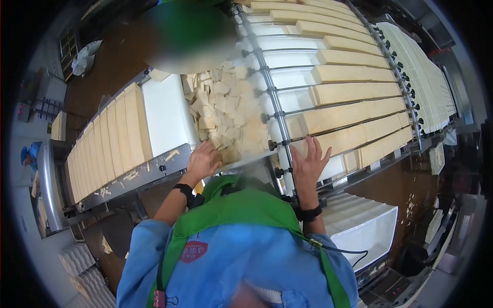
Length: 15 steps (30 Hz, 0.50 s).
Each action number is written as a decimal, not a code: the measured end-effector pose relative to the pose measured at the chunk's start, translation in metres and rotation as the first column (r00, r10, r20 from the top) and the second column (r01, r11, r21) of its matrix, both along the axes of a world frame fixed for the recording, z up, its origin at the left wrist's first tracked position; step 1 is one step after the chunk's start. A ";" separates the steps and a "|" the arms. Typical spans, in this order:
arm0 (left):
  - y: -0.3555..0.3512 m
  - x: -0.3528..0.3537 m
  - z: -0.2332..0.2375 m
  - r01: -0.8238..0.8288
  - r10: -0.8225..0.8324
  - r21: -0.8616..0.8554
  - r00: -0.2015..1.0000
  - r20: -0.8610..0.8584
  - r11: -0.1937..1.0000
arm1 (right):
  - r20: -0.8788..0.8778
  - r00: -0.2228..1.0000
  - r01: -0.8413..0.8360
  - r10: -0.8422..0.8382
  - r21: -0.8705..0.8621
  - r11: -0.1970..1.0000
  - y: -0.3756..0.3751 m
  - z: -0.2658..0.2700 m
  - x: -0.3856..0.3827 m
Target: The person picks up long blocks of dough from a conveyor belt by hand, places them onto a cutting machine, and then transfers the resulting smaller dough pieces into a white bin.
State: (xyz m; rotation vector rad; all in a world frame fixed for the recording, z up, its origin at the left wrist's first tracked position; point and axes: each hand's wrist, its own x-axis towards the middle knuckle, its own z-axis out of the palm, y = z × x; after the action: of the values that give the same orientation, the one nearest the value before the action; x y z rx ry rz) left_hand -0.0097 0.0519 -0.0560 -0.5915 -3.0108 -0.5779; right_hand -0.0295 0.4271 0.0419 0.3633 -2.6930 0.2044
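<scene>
My left hand point(203, 160) rests at the near edge of a bin, beside a heap of pale cut pieces point(218, 100); its fingers are slightly bent and hold nothing visible. Raised over the near end of a slatted conveyor, my right hand point(310, 165) is open with its fingers spread. Close to its fingertips lie long pale-yellow strips point(354, 117), set in lanes between thin metal rods. A metal bar point(275, 97) with black knobs crosses the lane ends by my right hand. To the left of my left hand is a white belt point(164, 110).
More pale slabs point(120, 133) lie side by side on the left conveyor, with crumbs point(131, 175) along its edge. A white crate point(359, 226) stands below on the right. Across the bin is a person in a green cap point(187, 31), blurred. Another person point(32, 153) is far left.
</scene>
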 end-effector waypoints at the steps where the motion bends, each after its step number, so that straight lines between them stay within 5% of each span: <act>1: 0.000 0.000 0.001 0.004 -0.004 -0.002 1.000 -0.010 1.000 | -0.013 1.000 -0.020 0.021 0.034 0.999 0.002 0.001 -0.001; 15: -0.003 0.001 0.002 -0.019 0.021 0.038 0.998 -0.061 0.999 | 0.222 0.970 -0.145 0.097 0.215 0.966 0.008 0.018 -0.022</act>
State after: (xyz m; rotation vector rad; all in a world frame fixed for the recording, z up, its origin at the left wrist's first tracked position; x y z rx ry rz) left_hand -0.0085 0.0492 -0.0540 -0.5660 -2.9385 -0.6022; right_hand -0.0520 0.4347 0.0597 0.6097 -2.9131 -0.0382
